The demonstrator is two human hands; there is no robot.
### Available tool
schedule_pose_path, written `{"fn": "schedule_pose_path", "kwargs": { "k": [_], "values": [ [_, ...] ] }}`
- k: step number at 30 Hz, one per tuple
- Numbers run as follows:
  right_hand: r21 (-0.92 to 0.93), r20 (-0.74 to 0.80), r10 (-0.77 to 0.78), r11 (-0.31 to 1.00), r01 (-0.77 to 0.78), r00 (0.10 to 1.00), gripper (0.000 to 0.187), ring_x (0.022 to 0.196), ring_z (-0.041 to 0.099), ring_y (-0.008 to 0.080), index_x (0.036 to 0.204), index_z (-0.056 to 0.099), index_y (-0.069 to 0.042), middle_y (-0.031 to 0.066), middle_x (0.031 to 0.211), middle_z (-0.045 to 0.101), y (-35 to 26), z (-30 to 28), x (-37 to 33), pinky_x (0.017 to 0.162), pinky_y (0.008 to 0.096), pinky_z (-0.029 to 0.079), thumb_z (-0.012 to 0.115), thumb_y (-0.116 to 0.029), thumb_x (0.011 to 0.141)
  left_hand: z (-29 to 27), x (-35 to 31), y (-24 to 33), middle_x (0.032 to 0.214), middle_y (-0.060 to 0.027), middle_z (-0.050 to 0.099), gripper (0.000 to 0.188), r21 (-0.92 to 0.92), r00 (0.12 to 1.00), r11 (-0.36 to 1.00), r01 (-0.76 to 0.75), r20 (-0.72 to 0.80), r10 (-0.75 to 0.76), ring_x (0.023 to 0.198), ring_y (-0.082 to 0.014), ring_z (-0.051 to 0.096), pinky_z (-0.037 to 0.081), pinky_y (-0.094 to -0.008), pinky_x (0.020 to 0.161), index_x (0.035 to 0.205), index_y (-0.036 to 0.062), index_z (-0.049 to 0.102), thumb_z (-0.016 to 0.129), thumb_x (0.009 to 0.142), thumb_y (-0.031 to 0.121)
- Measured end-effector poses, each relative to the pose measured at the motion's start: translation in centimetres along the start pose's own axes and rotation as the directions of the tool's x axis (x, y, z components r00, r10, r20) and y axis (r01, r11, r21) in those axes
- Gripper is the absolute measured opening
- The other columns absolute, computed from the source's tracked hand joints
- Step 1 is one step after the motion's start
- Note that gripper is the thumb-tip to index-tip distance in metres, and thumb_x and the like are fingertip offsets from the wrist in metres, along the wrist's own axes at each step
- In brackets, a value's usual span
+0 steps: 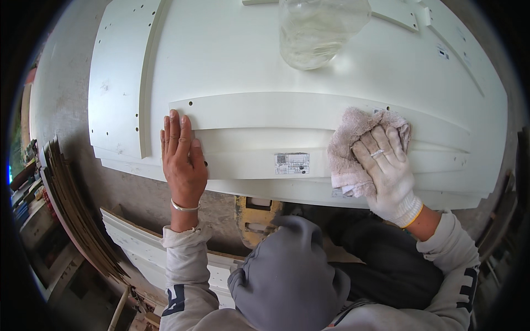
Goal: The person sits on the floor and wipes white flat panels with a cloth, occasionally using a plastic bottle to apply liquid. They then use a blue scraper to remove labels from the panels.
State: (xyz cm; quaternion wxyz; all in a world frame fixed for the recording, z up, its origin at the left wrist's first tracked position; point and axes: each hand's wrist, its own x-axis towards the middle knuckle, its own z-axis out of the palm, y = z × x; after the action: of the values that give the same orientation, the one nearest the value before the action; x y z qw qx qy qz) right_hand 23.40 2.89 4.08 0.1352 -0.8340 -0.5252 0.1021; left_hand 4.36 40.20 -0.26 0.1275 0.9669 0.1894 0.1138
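My bare left hand (185, 151) lies flat over the left end of a long white panel (248, 113), its fingers stretched out and a bangle on the wrist. My right hand (385, 165), in a white knit glove with a ring over it, presses a pinkish-grey cloth (346, 144) onto the panel's right part. The cloth is bunched under the palm and fingers and covers part of the panel. A printed label (292, 163) sticks to the white surface between my hands.
Beyond the panel stands a clear plastic container (312, 38) with liquid in it. Another drilled white panel (118, 83) lies at the left. Below the near edge are a yellow object (254, 218) and more white boards (141, 243). Thin brown boards (77, 215) lean at the far left.
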Motion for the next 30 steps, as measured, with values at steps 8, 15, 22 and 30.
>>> {"fn": "schedule_pose_path", "kwargs": {
  "k": [8,15,22,30],
  "values": [
    [0.039,-0.001,0.014,0.999,-0.014,1.0,0.065,0.138,0.052,0.0398,0.128,0.069,-0.002,0.0188,0.133,0.065,-0.9,-0.6,1.7,0.124,0.0582,0.028,0.067,-0.053,0.088,-0.4,0.0,0.0,0.161,-0.023,0.046,0.05,-0.019,0.999,1.0,-0.025,0.021,0.025,0.152,-0.0413,0.038,0.029,-0.0504,0.126,0.15,-0.0005,0.054,0.053,0.1,0.002],
    [0.212,-0.08,-0.101,0.97,0.116,0.992,0.063,0.148,0.046,0.0352,0.14,0.064,-0.004,0.021,0.145,0.062,-7.1,3.8,9.2,0.129,0.0495,0.022,0.06,-0.05,0.097,-0.7,0.4,-0.1,0.164,-0.0231,0.041,0.054,-0.024,0.996,0.998,-0.059,0.063,0.061,0.155,-0.0408,0.033,0.025,-0.0508,0.128,0.154,0.0012,0.05,0.051,0.1,0.001],
    [0.208,-0.064,-0.168,0.962,0.178,0.984,0.057,0.149,0.045,0.0326,0.143,0.061,-0.006,0.021,0.152,0.056,-9.9,4.5,13.2,0.129,0.0476,0.023,0.056,-0.045,0.102,-0.6,0.2,-0.3,0.166,-0.0202,0.039,0.055,0.093,0.994,0.993,-0.078,0.084,0.07,0.156,-0.0387,0.032,0.025,-0.05,0.128,0.158,0.0041,0.045,0.049,0.103,0.005],
    [0.041,0.084,0.004,0.999,-0.007,0.996,0.052,0.15,0.043,0.0313,0.137,0.066,-0.011,0.0139,0.145,0.062,-0.2,-1.6,1.9,0.129,0.0505,0.023,0.065,-0.042,0.096,-0.3,0.0,-0.4,0.165,-0.0213,0.039,0.053,0.032,0.995,0.995,-0.096,0.043,0.094,0.156,-0.0397,0.031,0.024,-0.0493,0.128,0.155,0.0012,0.047,0.049,0.103,0.005]
  ]
}}
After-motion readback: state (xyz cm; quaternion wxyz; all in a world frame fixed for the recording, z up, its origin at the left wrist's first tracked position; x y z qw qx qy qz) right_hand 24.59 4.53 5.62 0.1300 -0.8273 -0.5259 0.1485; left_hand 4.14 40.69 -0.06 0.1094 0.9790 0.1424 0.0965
